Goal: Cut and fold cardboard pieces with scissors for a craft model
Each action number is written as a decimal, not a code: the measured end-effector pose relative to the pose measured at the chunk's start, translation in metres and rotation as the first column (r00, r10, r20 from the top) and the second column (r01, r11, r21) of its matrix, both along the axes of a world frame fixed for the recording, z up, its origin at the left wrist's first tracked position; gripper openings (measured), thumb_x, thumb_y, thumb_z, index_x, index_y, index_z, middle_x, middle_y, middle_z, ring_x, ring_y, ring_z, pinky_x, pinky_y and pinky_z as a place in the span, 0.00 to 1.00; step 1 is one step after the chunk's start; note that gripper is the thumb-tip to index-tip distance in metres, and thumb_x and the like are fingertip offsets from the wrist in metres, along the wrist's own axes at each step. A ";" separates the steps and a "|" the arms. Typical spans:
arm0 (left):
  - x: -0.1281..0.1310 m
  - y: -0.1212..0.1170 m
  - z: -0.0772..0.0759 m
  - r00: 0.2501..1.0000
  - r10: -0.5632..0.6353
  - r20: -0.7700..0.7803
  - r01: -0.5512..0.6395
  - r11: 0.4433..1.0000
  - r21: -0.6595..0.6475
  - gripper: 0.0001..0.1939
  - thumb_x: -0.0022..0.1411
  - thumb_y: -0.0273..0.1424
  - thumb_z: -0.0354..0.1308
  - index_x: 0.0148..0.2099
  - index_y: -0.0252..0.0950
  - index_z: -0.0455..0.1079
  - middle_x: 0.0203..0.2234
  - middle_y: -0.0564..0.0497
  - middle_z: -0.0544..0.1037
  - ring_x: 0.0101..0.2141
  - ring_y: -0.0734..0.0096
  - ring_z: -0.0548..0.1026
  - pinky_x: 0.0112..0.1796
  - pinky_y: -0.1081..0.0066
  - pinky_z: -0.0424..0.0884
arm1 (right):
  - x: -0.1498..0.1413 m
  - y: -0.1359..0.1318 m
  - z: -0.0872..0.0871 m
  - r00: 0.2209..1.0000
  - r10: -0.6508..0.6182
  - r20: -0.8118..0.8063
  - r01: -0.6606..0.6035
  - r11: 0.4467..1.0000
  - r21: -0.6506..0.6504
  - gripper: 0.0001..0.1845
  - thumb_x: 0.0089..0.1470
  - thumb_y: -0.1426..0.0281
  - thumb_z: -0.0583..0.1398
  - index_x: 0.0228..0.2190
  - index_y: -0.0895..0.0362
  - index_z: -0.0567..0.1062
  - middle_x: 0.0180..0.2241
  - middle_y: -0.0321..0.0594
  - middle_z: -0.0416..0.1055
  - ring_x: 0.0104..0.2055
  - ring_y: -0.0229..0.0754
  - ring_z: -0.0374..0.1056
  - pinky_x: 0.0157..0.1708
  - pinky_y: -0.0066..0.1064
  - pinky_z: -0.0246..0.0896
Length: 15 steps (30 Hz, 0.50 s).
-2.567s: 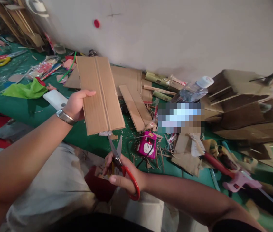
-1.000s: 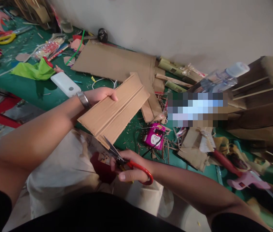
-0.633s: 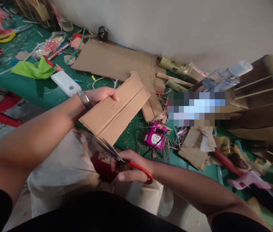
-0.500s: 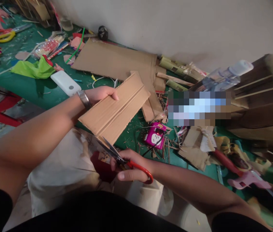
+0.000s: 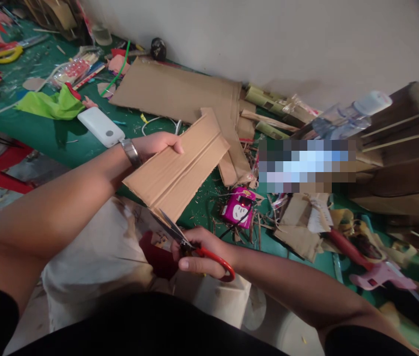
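My left hand (image 5: 161, 143) grips a creased piece of cardboard (image 5: 180, 170) by its far-left edge, thumb on top and the other fingers hidden beneath. The piece is held tilted over the table's near edge. In my right hand (image 5: 202, 252) is a pair of scissors (image 5: 215, 258) with red-orange handles, the fingers wrapped round them. The blades point up and left and meet the near end of the cardboard, close to its crease. How far the blades are apart is hard to make out.
On the green table (image 5: 198, 210) lie a magenta device (image 5: 238, 207), a white power bank (image 5: 101, 127), a large cardboard sheet (image 5: 180, 89) and a pink glue gun (image 5: 380, 277). A plastic bottle (image 5: 346, 121) stands to the right. Yellow-and-red scissors (image 5: 5, 52) rest far left.
The scissor blades have drawn closer together at the cardboard's near end. The cardboard has shifted very slightly; my left hand keeps its grip.
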State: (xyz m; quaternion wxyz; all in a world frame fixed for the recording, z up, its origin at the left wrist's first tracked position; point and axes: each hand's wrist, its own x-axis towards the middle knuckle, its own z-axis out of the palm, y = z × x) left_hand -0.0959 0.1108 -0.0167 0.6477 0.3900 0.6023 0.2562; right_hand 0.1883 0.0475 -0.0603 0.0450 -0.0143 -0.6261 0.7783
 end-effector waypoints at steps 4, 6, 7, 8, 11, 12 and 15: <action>0.006 -0.002 0.005 0.997 0.075 -0.018 -0.077 0.993 -0.092 0.30 0.50 0.34 0.60 0.56 0.36 0.80 0.38 0.49 0.86 0.55 0.45 0.83 0.52 0.58 0.79 | 0.001 -0.001 0.000 1.000 0.000 0.015 0.000 1.000 0.011 0.22 0.65 0.53 0.67 0.31 0.60 0.76 0.25 0.33 0.68 0.27 0.33 0.62 0.30 0.26 0.61; 0.007 -0.001 0.006 0.996 0.089 -0.026 -0.091 0.992 -0.089 0.32 0.50 0.33 0.60 0.58 0.37 0.79 0.38 0.50 0.86 0.54 0.46 0.83 0.52 0.59 0.79 | 0.001 -0.002 0.000 1.000 -0.003 0.016 0.003 1.000 0.004 0.22 0.65 0.54 0.67 0.31 0.60 0.76 0.25 0.32 0.68 0.27 0.33 0.62 0.29 0.25 0.61; 0.007 -0.001 0.007 0.995 0.092 -0.032 -0.094 0.992 -0.085 0.32 0.50 0.33 0.60 0.59 0.37 0.79 0.38 0.50 0.86 0.54 0.47 0.83 0.52 0.59 0.78 | 0.001 -0.003 -0.001 1.000 -0.007 0.016 0.007 1.000 -0.006 0.22 0.65 0.54 0.66 0.31 0.60 0.76 0.24 0.32 0.67 0.27 0.33 0.62 0.28 0.25 0.60; 0.007 -0.001 0.007 0.995 0.093 -0.041 -0.096 0.992 -0.084 0.32 0.50 0.32 0.59 0.59 0.37 0.79 0.38 0.51 0.86 0.54 0.47 0.84 0.52 0.59 0.78 | 0.001 -0.003 -0.001 1.000 -0.014 0.015 0.014 1.000 -0.015 0.21 0.66 0.54 0.66 0.31 0.60 0.75 0.24 0.32 0.67 0.26 0.33 0.62 0.27 0.25 0.60; 0.007 0.000 0.008 0.993 0.097 -0.063 -0.102 0.991 -0.088 0.31 0.51 0.32 0.59 0.59 0.36 0.78 0.37 0.51 0.85 0.53 0.48 0.84 0.53 0.58 0.78 | 0.001 -0.004 -0.001 1.000 -0.026 0.012 0.026 0.999 -0.030 0.21 0.66 0.54 0.66 0.32 0.60 0.75 0.24 0.32 0.67 0.25 0.33 0.62 0.26 0.25 0.61; 0.008 0.000 0.009 0.993 0.098 -0.066 -0.104 0.990 -0.091 0.30 0.51 0.32 0.59 0.58 0.35 0.79 0.36 0.50 0.85 0.53 0.48 0.84 0.53 0.58 0.78 | 0.001 -0.004 -0.001 1.000 -0.024 0.014 0.024 0.999 -0.030 0.22 0.66 0.53 0.66 0.32 0.60 0.75 0.24 0.32 0.67 0.25 0.33 0.63 0.25 0.24 0.61; 0.010 -0.001 0.010 0.993 0.089 -0.080 -0.095 0.992 -0.082 0.28 0.50 0.32 0.60 0.55 0.35 0.79 0.34 0.50 0.85 0.52 0.47 0.84 0.53 0.58 0.78 | 0.002 -0.004 -0.001 1.000 -0.001 0.029 0.002 0.999 -0.033 0.24 0.66 0.50 0.65 0.32 0.59 0.74 0.24 0.32 0.68 0.24 0.33 0.64 0.25 0.24 0.62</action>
